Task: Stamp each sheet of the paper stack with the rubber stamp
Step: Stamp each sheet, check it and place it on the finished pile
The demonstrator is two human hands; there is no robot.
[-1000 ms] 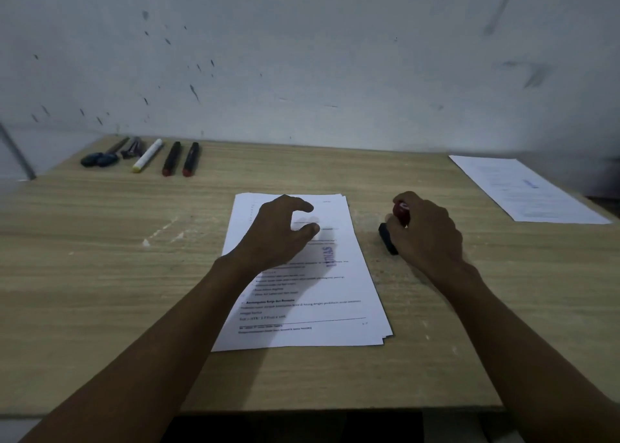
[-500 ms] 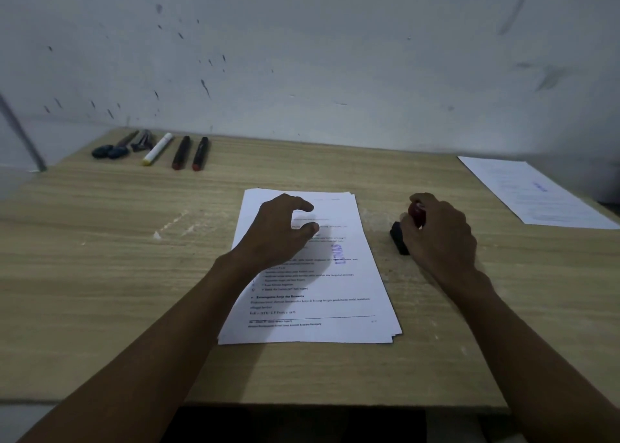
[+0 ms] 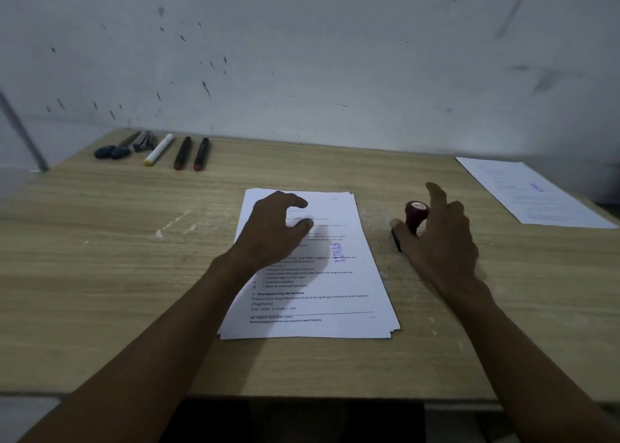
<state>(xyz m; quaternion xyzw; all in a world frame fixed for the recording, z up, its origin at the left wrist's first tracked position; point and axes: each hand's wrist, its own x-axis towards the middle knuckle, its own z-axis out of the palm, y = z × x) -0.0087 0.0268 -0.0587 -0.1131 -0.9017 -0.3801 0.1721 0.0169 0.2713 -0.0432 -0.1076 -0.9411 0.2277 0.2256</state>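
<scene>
Resting my left hand [image 3: 271,231] on the upper half of the paper stack [image 3: 312,275], I kept its fingers curled, tips on the top sheet, gripping nothing. The stack lay mid-table [image 3: 100,258], its lower edge near the front edge, sheets fanned slightly at the right corner. A blue stamp mark [image 3: 339,252] showed on the top sheet. The rubber stamp [image 3: 414,216] stood upright just right of the stack, on bare wood. My right hand [image 3: 443,241] was beside it, fingers spread loose, thumb near its base; contact unclear. A single stamped sheet [image 3: 533,191] lay at the far right edge. Markers [image 3: 183,152] lined the far left.
</scene>
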